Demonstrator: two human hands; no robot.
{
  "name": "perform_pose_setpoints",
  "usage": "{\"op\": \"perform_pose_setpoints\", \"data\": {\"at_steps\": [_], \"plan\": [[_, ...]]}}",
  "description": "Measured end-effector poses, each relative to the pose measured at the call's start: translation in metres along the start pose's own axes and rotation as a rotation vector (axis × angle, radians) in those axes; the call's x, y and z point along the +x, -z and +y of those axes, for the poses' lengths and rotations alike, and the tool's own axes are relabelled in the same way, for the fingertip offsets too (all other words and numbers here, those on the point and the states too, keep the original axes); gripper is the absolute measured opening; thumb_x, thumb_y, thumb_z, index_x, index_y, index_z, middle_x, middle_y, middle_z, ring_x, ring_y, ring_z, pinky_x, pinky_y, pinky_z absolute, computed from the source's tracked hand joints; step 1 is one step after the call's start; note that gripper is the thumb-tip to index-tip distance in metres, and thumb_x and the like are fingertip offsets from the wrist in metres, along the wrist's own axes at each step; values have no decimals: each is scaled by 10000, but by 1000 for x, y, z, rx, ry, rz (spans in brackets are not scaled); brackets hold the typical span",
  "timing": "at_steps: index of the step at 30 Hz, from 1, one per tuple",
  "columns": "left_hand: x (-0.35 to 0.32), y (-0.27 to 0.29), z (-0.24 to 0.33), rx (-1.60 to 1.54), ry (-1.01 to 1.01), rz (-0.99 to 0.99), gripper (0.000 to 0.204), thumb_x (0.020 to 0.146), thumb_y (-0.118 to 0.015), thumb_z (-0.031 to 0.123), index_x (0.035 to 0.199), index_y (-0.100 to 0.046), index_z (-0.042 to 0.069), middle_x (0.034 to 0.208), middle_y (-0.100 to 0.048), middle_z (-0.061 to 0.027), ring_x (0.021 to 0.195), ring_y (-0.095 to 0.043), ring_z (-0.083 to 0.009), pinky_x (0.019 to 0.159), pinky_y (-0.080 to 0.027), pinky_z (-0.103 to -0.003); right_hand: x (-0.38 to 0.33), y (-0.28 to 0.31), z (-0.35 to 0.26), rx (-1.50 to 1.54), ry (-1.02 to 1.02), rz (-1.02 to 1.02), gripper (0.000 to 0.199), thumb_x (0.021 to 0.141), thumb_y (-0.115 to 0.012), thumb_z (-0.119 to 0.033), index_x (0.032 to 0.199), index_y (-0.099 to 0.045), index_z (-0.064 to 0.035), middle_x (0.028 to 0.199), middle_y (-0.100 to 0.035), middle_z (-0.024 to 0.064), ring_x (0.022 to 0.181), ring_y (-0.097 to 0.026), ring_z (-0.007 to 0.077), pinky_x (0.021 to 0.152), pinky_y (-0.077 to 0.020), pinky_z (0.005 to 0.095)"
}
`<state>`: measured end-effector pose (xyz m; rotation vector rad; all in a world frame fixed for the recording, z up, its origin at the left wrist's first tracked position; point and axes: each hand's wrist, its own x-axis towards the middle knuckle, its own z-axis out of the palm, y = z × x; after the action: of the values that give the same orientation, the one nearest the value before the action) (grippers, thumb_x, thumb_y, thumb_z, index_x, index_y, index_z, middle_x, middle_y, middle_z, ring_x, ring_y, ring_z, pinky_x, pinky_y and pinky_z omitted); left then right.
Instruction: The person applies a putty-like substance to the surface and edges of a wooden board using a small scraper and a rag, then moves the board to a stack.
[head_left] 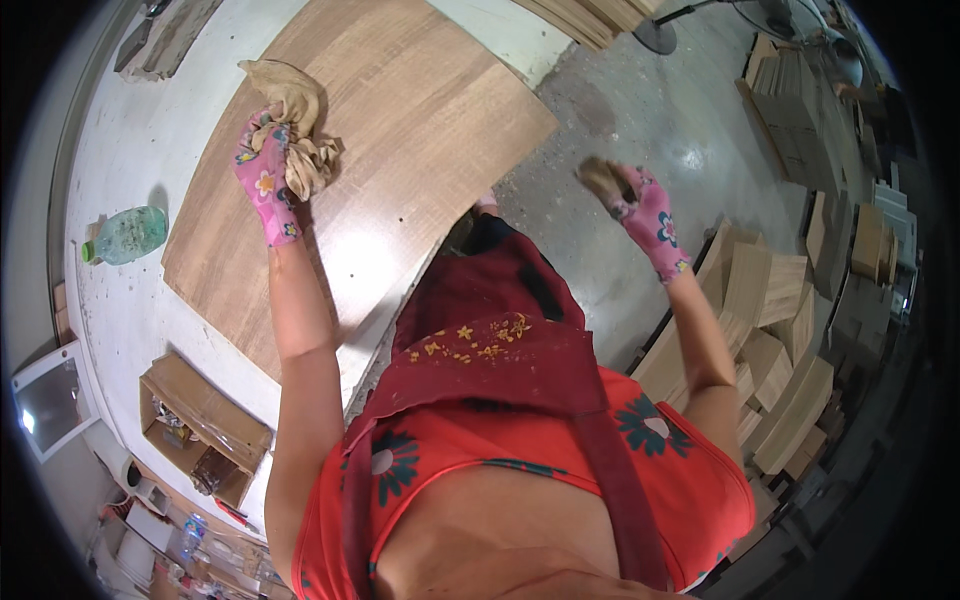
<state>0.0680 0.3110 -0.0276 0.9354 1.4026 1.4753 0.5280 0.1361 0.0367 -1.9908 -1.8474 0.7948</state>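
The left hand (262, 175), in a pink flowered glove, is clenched around a crumpled tan rag (300, 125), which is pressed onto the wooden panel (400, 130) near its left edge. The panel lies flat on the white worktable (140, 130), with its near right corner jutting past the table's edge over the concrete floor (620, 130). The right hand (645, 215), gloved the same way, is held in the air over the floor, clear of the panel; its fingers are curled around something small and brown, possibly a sanding block or a scrap of wood, though this cannot be made out. A green plastic bottle (128, 235) lies on its side by the table's left edge, well apart from the rag. An open cardboard box (205, 430) sits at the table's near end. Cut wooden boards (770, 340) are stacked on the floor to the right.
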Motion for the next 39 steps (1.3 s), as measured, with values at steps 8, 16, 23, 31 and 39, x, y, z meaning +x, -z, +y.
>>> {"op": "perform_pose_setpoints", "data": {"at_steps": [8,16,23,31,39], "plan": [[8,6,-15,89,-155,49,282,836,-609,-63,1107,-670,-12,1022,-700,-86,872,-658,-139,785,-529,-261,87,-111,-6,6,192,573,574,769,-703,-201,1301,-537,-66,1174,-619,193,1068,-577,396,986,-451,429],[4,3,-20,-20,-146,48,271,845,-579,-88,1096,-666,-32,1035,-691,-95,889,-651,-141,810,-523,-250,47,-150,-87,1,314,404,677,758,-675,-290,1311,-470,41,1146,-516,240,1048,-514,385,915,-459,443],[3,4,-15,-15,-86,-18,283,846,-582,-94,1104,-673,-24,1037,-694,-89,890,-654,-137,813,-523,-245,-2,-178,-99,30,468,111,757,761,-667,-347,1402,-437,-17,1249,-507,212,1161,-498,373,941,-455,481],[1,2,-3,61,-34,12,270,841,-610,-76,1093,-682,-9,1007,-702,-81,872,-654,-130,793,-526,-245,139,-70,-12,-50,89,508,547,780,-706,-267,1272,-556,-81,1081,-605,228,1006,-590,412,890,-496,459],[-2,7,-1,253,-131,48,245,818,-672,4,1054,-721,46,945,-706,-33,847,-632,-117,779,-508,-241,86,-136,-47,27,289,500,607,751,-702,-245,1290,-533,-23,1114,-594,229,993,-562,397,880,-474,480]]}}
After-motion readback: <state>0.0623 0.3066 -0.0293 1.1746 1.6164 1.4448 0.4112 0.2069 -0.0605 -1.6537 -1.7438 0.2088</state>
